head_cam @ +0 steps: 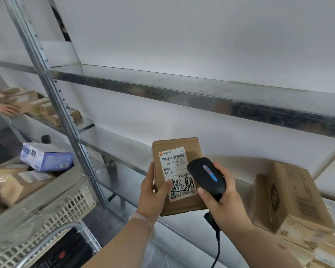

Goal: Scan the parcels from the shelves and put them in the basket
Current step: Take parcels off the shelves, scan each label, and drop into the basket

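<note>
near left, the white lattice basket [72,206] already holds several brown parcels and a blue box [46,156]; its writing i cannot read surely. in the middle, the left hand [153,190] grips the small brown parcel [174,144] by its left edge, in the air in front of the metal shelf [124,151], thumb pressed on the label [175,167], other fingers hidden behind the box. the right hand [222,200] has its fingers wrapped around the black scanner [206,174], whose head covers the label's right part.

i judge the scanning itself is in hand. next the scanner must aim at the barcode on the label's top, then the parcel goes left into the basket.

the label reads "申通快递" and "507-n705 a26", with big handwritten black characters i cannot read for sure.

farther right a bigger carton [294,196] lies on the shelf. far left, another person's hand [8,109] touches more boxes [33,105].
</note>
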A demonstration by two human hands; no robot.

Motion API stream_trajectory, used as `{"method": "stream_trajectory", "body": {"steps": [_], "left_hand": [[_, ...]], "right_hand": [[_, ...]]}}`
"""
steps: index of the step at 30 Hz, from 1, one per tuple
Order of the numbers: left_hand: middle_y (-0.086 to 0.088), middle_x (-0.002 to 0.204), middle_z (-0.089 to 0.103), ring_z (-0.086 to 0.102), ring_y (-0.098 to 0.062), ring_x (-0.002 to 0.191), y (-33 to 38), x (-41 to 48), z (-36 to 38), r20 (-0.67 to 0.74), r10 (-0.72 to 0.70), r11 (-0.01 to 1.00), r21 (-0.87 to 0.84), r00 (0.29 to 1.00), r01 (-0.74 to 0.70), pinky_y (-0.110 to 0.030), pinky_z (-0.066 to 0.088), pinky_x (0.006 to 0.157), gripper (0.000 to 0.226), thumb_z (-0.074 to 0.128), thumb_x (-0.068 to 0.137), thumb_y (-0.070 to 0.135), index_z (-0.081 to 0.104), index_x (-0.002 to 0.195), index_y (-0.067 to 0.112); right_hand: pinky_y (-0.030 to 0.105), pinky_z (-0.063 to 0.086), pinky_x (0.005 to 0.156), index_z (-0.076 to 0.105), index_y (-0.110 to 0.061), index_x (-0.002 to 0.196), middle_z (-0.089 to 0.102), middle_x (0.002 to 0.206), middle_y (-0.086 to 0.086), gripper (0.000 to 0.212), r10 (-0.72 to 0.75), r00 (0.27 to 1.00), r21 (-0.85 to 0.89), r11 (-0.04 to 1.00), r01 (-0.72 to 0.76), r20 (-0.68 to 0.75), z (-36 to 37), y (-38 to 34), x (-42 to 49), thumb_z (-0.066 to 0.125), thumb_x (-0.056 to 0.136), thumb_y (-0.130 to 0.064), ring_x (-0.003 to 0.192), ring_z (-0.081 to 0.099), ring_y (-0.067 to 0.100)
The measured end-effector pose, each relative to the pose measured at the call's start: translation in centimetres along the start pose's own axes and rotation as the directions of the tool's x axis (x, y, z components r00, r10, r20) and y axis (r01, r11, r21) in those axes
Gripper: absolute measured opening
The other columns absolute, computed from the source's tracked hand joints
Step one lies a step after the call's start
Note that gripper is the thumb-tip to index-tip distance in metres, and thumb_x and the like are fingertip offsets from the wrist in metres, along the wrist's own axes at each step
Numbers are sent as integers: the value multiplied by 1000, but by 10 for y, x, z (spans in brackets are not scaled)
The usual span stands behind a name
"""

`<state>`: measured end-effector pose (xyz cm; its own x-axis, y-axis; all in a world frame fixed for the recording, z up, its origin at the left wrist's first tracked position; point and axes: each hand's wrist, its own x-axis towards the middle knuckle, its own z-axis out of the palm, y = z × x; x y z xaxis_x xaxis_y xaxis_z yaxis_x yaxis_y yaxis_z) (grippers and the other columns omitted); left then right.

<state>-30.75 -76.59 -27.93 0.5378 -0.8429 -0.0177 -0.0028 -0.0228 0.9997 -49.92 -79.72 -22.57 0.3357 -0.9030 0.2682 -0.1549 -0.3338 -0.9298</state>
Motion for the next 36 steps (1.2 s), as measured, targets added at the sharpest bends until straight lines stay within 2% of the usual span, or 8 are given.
{"method": "stream_trajectory", "body": {"steps": [3, 6, 11, 13, 16, 22, 27, 36], "left_hand": [[2, 136, 55, 63, -23, 116, -4, 3, -29, -79, -4, 1000, -30, 997, 2, -43, 59, 89, 68, 71, 65, 64, 32, 119, 81], [-1, 138, 54, 63, -24, 118, -9, 8, -63, -139, 2, 998, -62, 990, -10, -45, 58, 92, 78, 75, 60, 66, 32, 124, 79], [0, 139, 55, 63, -22, 118, -20, 14, -126, -227, 17, 999, -38, 974, -27, -48, 54, 96, 97, 77, 53, 76, 29, 137, 71], [0, 138, 55, 63, -20, 118, -24, 15, -153, -267, 11, 999, -47, 964, -24, -47, 55, 95, 96, 79, 56, 71, 31, 139, 66], [1, 139, 54, 64, -18, 117, -27, 12, -192, -310, 11, 998, -55, 951, -30, -43, 57, 93, 90, 76, 62, 60, 34, 142, 60], [-3, 139, 53, 64, -16, 116, -30, 12, -267, -393, -5, 1000, -11, 920, 0, -45, 54, 99, 86, 74, 64, 59, 33, 139, 65], [-3, 140, 52, 66, -13, 112, -34, 13, -326, -429, -28, 1000, -21, 903, 22, -45, 54, 99, 85, 73, 62, 60, 33, 137, 68], [-1, 142, 49, 67, -9, 108, -37, 0, -418, -437, -94, 996, -52, 894, 79, -37, 59, 91, 95, 74, 59, 61, 32, 144, 59]], "right_hand": [[4, 44, 75, 36, -55, 125, 59, 113, -32, 66, -43, 999, -72, 996, 44, 21, 23, -11, 3, 75, 81, -24, 101, 58, -9], [3, 44, 72, 37, -52, 123, 55, 110, -41, 64, -108, 989, -106, 987, 119, 101, 51, -30, 5, 75, 80, -23, 97, 59, -11], [13, 52, 71, 39, -41, 131, 59, 111, -32, 62, -166, 956, -124, 972, 200, 243, 109, -61, 5, 73, 81, -31, 94, 63, -4], [18, 54, 72, 38, -45, 128, 62, 109, -28, 59, -160, 946, -119, 973, 200, 282, 134, -70, 5, 72, 81, -35, 94, 64, -1], [10, 49, 68, 37, -49, 120, 61, 104, -30, 54, -169, 931, -130, 967, 221, 324, 171, -84, 1, 71, 81, -36, 92, 63, -3], [15, 51, 66, 39, -48, 117, 61, 101, -30, 49, -155, 919, -133, 967, 215, 364, 243, -108, -2, 70, 81, -41, 87, 64, -1], [10, 45, 57, 39, -46, 117, 65, 93, -24, 46, -110, 899, -135, 974, 183, 423, 297, -124, -9, 70, 82, -39, 76, 64, -1], [16, 53, 67, 37, -55, 113, 61, 98, -30, 48, -114, 871, -109, 976, 188, 477, 392, -143, -23, 70, 82, -41, 87, 62, -6]]}}
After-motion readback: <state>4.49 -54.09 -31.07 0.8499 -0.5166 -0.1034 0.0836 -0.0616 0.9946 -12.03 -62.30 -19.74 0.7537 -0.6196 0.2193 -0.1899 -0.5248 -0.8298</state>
